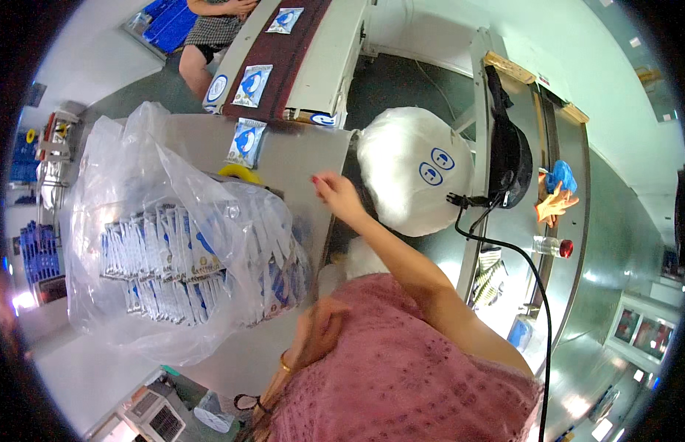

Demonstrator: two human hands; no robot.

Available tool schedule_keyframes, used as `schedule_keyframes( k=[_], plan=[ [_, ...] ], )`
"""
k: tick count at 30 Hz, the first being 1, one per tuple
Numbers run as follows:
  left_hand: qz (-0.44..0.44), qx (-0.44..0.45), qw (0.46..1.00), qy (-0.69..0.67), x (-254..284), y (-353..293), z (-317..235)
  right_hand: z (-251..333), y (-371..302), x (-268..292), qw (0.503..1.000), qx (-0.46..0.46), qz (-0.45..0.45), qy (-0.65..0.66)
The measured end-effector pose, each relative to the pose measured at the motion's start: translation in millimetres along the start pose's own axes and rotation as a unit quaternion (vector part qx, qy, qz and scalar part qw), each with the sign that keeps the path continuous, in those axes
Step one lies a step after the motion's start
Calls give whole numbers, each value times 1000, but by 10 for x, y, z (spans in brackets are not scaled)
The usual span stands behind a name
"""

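Stacked blue-and-white sachets (pixel 173 258) blurred behind the crinkled clear plastic bag (pixel 136 184); count not tellable. Left hand (pixel 320 331) partly hidden beside that bag, grip unreadable against the pink garment. Yellow tape roll (pixel 239 172) mostly hidden behind the bag's top. Seated person (pixel 210 37) beyond the bag cut off by the upper edge. Bench (pixel 298 155) surface largely covered.
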State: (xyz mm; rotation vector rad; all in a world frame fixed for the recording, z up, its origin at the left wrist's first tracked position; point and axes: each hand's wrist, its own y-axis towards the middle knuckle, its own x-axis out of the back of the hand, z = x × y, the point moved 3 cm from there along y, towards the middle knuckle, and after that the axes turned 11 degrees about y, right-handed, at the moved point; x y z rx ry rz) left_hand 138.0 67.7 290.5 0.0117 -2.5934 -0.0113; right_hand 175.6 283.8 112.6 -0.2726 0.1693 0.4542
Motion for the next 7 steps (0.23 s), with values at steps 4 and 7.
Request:
schedule_keyframes(
  k=[4,7],
  plan=[
    [-197,-89,976,38,756,-52,-482,1068,-787,297,991,83,70,77],
    [-525,-81,846,-35,1504,-425,-1071,2431,-1057,237,952,195,129,197]
  ],
)
